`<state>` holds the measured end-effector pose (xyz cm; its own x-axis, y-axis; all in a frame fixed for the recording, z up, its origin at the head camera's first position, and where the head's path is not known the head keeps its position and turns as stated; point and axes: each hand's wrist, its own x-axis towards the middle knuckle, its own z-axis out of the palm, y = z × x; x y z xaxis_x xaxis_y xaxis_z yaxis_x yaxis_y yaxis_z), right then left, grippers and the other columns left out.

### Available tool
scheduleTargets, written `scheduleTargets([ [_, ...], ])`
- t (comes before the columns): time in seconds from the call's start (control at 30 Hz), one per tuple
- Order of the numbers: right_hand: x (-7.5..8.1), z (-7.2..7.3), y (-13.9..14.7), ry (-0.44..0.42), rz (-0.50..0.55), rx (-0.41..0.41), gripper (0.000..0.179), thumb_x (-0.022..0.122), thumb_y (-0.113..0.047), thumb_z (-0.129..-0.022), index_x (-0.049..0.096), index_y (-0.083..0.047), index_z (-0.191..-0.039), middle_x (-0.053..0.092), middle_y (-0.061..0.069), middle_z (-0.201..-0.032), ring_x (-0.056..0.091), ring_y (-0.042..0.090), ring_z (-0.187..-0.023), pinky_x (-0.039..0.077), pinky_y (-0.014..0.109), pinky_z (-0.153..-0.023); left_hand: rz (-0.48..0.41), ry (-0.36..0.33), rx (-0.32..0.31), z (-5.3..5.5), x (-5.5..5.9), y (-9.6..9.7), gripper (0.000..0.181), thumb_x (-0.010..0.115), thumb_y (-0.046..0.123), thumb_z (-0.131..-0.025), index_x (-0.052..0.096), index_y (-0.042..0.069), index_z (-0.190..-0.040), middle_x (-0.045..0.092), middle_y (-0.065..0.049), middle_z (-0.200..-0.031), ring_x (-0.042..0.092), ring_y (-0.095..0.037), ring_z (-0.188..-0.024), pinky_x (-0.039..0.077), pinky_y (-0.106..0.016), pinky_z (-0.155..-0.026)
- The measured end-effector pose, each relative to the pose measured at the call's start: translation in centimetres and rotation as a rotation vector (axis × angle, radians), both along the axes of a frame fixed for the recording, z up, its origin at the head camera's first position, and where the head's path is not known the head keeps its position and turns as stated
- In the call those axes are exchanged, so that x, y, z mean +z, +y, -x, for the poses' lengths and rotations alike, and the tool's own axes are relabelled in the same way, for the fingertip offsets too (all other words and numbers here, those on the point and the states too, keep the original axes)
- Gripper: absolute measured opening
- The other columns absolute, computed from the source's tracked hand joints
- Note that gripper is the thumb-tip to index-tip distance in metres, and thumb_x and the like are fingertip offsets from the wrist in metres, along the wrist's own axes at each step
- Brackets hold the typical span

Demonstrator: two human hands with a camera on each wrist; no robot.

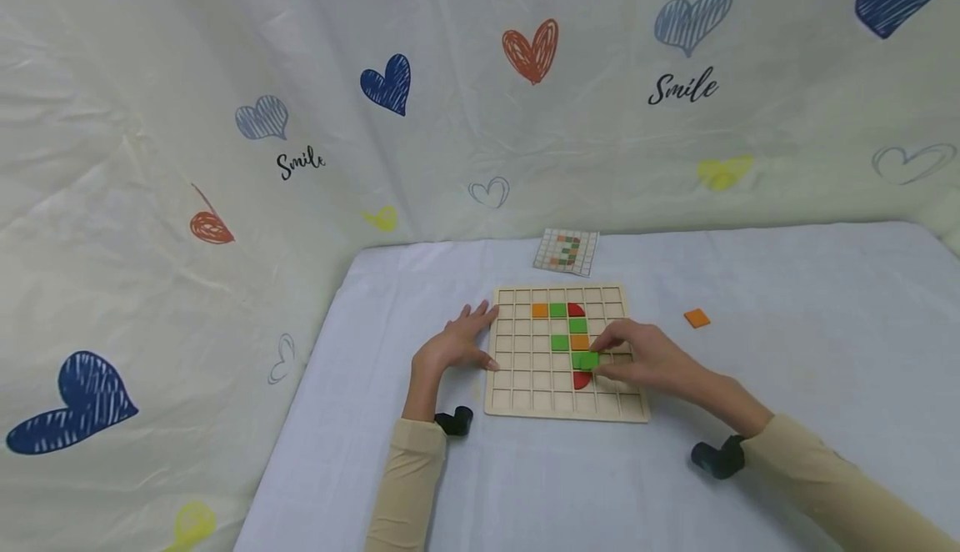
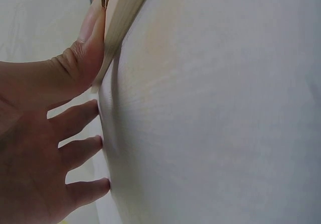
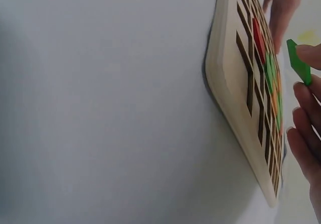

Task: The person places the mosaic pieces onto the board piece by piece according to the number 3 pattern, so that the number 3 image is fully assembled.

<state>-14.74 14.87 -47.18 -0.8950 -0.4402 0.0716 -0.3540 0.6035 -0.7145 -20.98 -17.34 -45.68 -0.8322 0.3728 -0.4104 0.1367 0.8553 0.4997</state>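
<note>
A wooden grid board (image 1: pixel 517 404) lies flat on the table. On it sit orange, green and red tiles, among them an orange square (image 1: pixel 540 310) in an upper row and a red rounded piece (image 1: pixel 581 381) lower down. My right hand (image 1: pixel 652 358) pinches a green square tile (image 3: pixel 299 63) between thumb and fingers, raised a little over the board beside another green tile. At the board's left edge my left hand (image 1: pixel 459 342) rests with spread fingers; its thumb (image 2: pixel 90 38) touches the board's side in the left wrist view.
Behind the board lies a pattern card (image 1: pixel 566 253) showing a coloured grid. A loose orange tile (image 1: pixel 697 318) lies on the white tablecloth (image 1: pixel 787 327) to the right. A hanging cloth (image 1: pixel 450 152) printed with hearts borders the table at the back and left.
</note>
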Motion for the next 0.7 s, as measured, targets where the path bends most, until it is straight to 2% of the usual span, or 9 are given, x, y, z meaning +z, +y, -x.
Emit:
scheduleTargets([
  [0.4,-0.1,0.3,-2.7,0.004,-0.024,0.146,0.022,0.086,-0.014,-0.082,0.072,-0.011,-0.099,0.070,-0.005,-0.094,0.061,0.015,-0.086,0.055,0.027,-0.077,-0.008,-0.003,0.001,-0.1,0.1,0.0,0.102,0.087,0.018,-0.083,0.027,0.015,-0.164,0.013,-0.006,-0.173,0.003,-0.032,-0.161,0.007,-0.059,-0.129],
  [0.53,-0.3,0.5,-3.5,-0.009,-0.058,0.157,0.024,0.088,-0.016,-0.081,0.074,-0.011,-0.100,0.069,-0.006,-0.092,0.058,0.012,-0.083,0.053,0.023,-0.074,-0.014,-0.005,0.004,-0.1,0.2,0.0,0.103,0.087,0.018,-0.082,0.026,0.016,-0.165,0.012,-0.005,-0.173,0.002,-0.031,-0.161,0.007,-0.059,-0.129],
  [0.7,-0.4,0.4,-4.2,0.027,-0.115,0.149,0.024,0.089,-0.017,-0.080,0.074,-0.012,-0.098,0.068,-0.006,-0.092,0.054,0.011,-0.082,0.051,0.023,-0.072,-0.027,0.000,0.003,-0.1,0.2,-0.1,0.102,0.087,0.018,-0.082,0.027,0.014,-0.164,0.013,-0.006,-0.173,0.003,-0.032,-0.161,0.007,-0.060,-0.128],
])
